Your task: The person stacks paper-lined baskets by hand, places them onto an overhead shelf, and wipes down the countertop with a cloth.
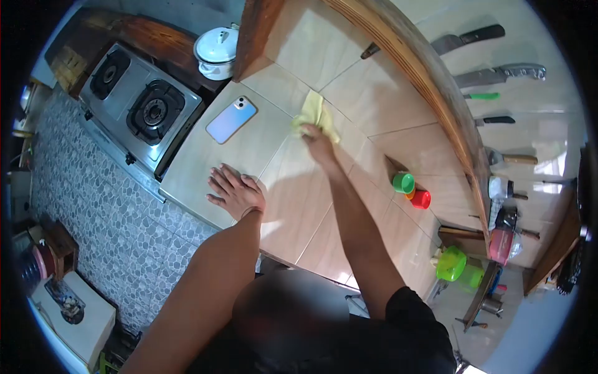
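My left hand (234, 191) lies flat on the tiled countertop (299, 215) near its front edge, fingers spread and nothing in it. Farther back, my right hand (319, 144) is closed on a pale yellow cloth (316, 113), which is bunched under the fingers and touches the tiles close to the back wall. A smartphone (232, 119) with a bluish-lilac back lies camera side up on the counter, beyond my left hand and left of the cloth.
A two-burner gas stove (140, 103) adjoins the counter on the left, with a white lidded pot (216, 53) behind it. Green (403, 182) and red cups (421, 199) stand at the right. Several knives (479, 76) hang on the wall. A lime-green bowl (450, 263) sits farther right.
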The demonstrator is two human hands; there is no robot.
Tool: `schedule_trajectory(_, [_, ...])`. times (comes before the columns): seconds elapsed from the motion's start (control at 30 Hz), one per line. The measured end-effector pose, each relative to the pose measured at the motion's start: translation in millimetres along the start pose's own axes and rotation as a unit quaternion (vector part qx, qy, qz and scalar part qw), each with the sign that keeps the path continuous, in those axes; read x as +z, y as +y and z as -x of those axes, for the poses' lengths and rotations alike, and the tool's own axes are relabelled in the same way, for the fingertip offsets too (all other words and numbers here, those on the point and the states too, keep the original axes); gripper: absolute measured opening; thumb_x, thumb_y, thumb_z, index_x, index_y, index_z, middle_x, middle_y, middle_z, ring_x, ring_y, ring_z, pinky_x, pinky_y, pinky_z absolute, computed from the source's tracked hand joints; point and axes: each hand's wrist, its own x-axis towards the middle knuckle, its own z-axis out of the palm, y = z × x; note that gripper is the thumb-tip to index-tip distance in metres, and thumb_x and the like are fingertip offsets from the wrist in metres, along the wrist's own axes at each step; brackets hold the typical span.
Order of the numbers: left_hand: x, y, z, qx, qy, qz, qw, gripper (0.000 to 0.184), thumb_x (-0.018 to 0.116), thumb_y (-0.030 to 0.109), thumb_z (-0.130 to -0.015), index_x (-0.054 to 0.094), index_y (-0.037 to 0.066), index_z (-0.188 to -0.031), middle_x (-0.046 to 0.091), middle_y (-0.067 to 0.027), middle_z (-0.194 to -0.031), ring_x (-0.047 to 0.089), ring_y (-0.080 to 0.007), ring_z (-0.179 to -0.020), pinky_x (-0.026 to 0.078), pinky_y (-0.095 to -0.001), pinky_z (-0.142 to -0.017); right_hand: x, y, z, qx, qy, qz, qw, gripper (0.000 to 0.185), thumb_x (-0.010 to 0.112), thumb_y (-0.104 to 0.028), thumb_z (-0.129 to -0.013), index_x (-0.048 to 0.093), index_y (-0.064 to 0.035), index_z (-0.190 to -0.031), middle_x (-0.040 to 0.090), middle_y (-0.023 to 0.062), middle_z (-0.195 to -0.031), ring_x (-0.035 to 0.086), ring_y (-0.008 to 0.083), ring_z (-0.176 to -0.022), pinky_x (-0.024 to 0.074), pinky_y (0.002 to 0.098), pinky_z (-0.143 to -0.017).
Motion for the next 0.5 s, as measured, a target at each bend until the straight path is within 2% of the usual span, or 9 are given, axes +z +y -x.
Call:
schedule_trajectory(0.1, [4,-1,-1,0.003,0.014,0.011,1.0,0.07,0.034,0.04,-0.097,0.016,0.01,-0.157,0.013,-0.0159,-0.164,0.009,-0.0385,-0.151,0.004,-0.0618,-0.117,45,-12,82,-0.151,0.006,-0.04,0.988,0.033,0.065,-0.017,-0.092,0.063,-0.0103,-0.125,0.065,0.0124,-0.121,0.062,0.0252,-0.113,0.0494,0.0346,-0.095])
schedule_trajectory(0.17, [5,0,0,0.003,0.019,0.012,1.0,0.07,0.034,0.04,-0.097,0.017,0.01,-0.157,0.013,-0.0151,-0.164,0.009,-0.0374,-0.151,0.004,-0.0612,-0.117,57,-50,142,-0.034,-0.122,0.098,0.987,0.032,0.057,-0.027,-0.096,0.063,-0.0105,-0.123,0.064,0.0098,-0.124,0.06,0.028,-0.116,0.0483,0.038,-0.097])
schedule_trajectory(0.2, [5,-1,0,-0.004,0.028,0.009,1.0,0.069,0.034,0.04,-0.097,0.018,0.011,-0.157,0.014,-0.0142,-0.164,0.01,-0.0363,-0.151,0.004,-0.0606,-0.117,71,-47,176,-0.107,-0.115,0.066,0.985,0.035,0.054,-0.032,-0.096,0.062,-0.0104,-0.122,0.065,0.0121,-0.122,0.061,0.0313,-0.113,0.0492,0.0411,-0.095])
schedule_trajectory(0.23, [6,1,0,-0.012,0.037,0.007,0.999,0.069,0.035,0.04,-0.096,0.02,0.012,-0.157,0.015,-0.0133,-0.164,0.011,-0.0351,-0.151,0.005,-0.0601,-0.118,66,-82,205,0.039,-0.137,0.039,0.989,0.035,0.057,-0.03,-0.094,0.061,-0.0098,-0.122,0.065,0.0158,-0.118,0.062,0.0356,-0.109,0.05,0.0442,-0.091])
schedule_trajectory(0.3, [8,3,1,-0.012,0.071,0.007,0.997,0.067,0.035,0.04,-0.097,0.022,0.012,-0.156,0.016,-0.0118,-0.164,0.012,-0.0338,-0.151,0.005,-0.0596,-0.118,65,-90,252,0.029,-0.187,0.024,0.982,0.03,0.06,-0.024,-0.09,0.063,-0.0085,-0.116,0.065,0.0174,-0.111,0.062,0.0366,-0.105,0.0503,0.0471,-0.089])
schedule_trajectory(0.33, [8,2,0,-0.012,0.062,0.002,0.998,0.067,0.035,0.04,-0.097,0.022,0.012,-0.156,0.016,-0.0116,-0.164,0.012,-0.0337,-0.151,0.005,-0.0597,-0.118,74,-74,274,-0.057,-0.198,0.021,0.978,0.03,0.062,-0.024,-0.088,0.065,-0.0081,-0.114,0.066,0.019,-0.111,0.064,0.0367,-0.102,0.05,0.0468,-0.089])
schedule_trajectory(0.37, [8,1,0,-0.01,0.052,-0.004,0.999,0.067,0.035,0.04,-0.097,0.023,0.012,-0.156,0.016,-0.0113,-0.164,0.012,-0.0336,-0.151,0.006,-0.0598,-0.118,65,-81,282,-0.006,-0.289,-0.065,0.955,0.031,0.063,-0.025,-0.088,0.066,-0.0066,-0.112,0.066,0.0202,-0.112,0.063,0.038,-0.102,0.0503,0.0452,-0.088])
schedule_trajectory(0.43, [6,3,0,-0.006,0.058,-0.001,0.998,0.066,0.034,0.041,-0.097,0.022,0.012,-0.156,0.015,-0.0112,-0.164,0.011,-0.0333,-0.151,0.005,-0.0605,-0.118,41,-70,290,0.006,-0.39,-0.037,0.92,0.033,0.062,-0.025,-0.09,0.066,-0.0043,-0.114,0.068,0.0168,-0.11,0.065,0.0323,-0.1,0.0514,0.0414,-0.085])
schedule_trajectory(0.5, [10,2,0,-0.019,0.034,0.0,0.999,0.067,0.033,0.041,-0.098,0.02,0.012,-0.157,0.013,-0.0118,-0.165,0.009,-0.0337,-0.152,0.005,-0.0614,-0.117,15,-33,286,0.106,-0.52,-0.157,0.833,0.034,0.062,-0.024,-0.092,0.064,-0.0039,-0.119,0.068,0.0116,-0.107,0.064,0.0227,-0.098,0.052,0.0363,-0.084])
